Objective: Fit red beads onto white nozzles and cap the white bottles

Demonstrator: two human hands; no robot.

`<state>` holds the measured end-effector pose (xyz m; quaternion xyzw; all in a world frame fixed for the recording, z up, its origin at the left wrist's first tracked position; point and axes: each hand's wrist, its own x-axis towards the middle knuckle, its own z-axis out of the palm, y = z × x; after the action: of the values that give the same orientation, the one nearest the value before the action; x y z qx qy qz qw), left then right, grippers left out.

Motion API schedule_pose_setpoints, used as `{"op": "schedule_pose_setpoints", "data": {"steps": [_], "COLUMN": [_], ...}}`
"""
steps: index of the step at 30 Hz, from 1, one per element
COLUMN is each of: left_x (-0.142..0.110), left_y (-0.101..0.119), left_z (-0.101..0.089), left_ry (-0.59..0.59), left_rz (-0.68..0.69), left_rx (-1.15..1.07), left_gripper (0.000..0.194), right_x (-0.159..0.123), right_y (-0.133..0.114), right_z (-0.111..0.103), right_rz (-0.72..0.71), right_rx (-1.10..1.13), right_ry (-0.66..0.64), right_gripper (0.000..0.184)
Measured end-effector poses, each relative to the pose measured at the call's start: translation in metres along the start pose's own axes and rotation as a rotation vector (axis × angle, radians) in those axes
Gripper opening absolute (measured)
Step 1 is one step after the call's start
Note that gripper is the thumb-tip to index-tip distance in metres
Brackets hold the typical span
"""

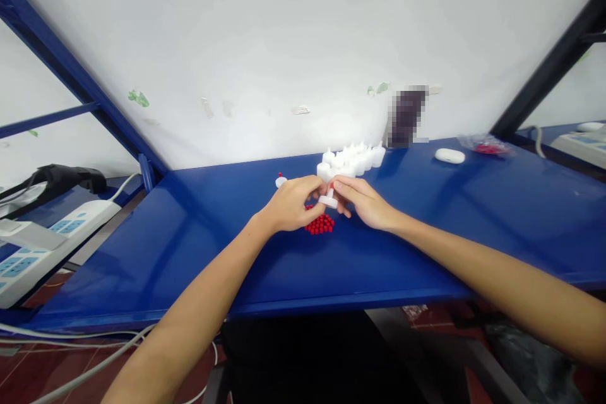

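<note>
My left hand is closed in a pinch on the rim of a white nozzle cap, which has a round base and a narrow spout. At the spout's tip, my right hand pinches a small red tip cap. Both hands are just above the table, in front of a cluster of white squeeze bottles with pointed tops. A heap of small red caps lies below the hands, partly covered by the left one. Behind my left hand stands another white nozzle cap with a red tip.
The blue table meets a white wall at the back. A white oval case and a clear plastic bag with red contents lie to the right. At the left edge is a white power strip with cables.
</note>
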<state>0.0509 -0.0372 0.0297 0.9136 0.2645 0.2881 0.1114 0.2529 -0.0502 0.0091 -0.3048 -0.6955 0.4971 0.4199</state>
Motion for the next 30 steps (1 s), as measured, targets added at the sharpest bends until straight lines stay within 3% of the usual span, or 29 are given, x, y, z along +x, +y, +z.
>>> {"op": "schedule_pose_setpoints", "data": {"steps": [9, 17, 23, 26, 30], "left_x": [0.0, 0.003, 0.003, 0.003, 0.002], "left_y": [0.001, 0.006, 0.002, 0.0, -0.002], "left_z": [0.002, 0.004, 0.002, 0.002, 0.003], "left_ry": [0.019, -0.009, -0.029, 0.0, 0.063], "left_rz": [0.059, 0.133, 0.165, 0.179, 0.158], "left_rx": [0.207, 0.454, 0.47, 0.453, 0.4], "left_gripper": [0.04, 0.035, 0.035, 0.031, 0.029], "right_x": [0.002, -0.001, -0.003, -0.005, -0.009], "right_y": [0.002, -0.007, -0.003, -0.002, -0.007], "right_z": [0.0, 0.006, 0.005, 0.002, 0.002], "right_rz": [0.059, 0.091, 0.09, 0.023, -0.069], "right_rx": [0.114, 0.141, 0.198, 0.216, -0.008], "right_ry": [-0.024, -0.091, -0.132, -0.179, -0.196], "right_gripper": [0.042, 0.042, 0.031, 0.031, 0.029]}}
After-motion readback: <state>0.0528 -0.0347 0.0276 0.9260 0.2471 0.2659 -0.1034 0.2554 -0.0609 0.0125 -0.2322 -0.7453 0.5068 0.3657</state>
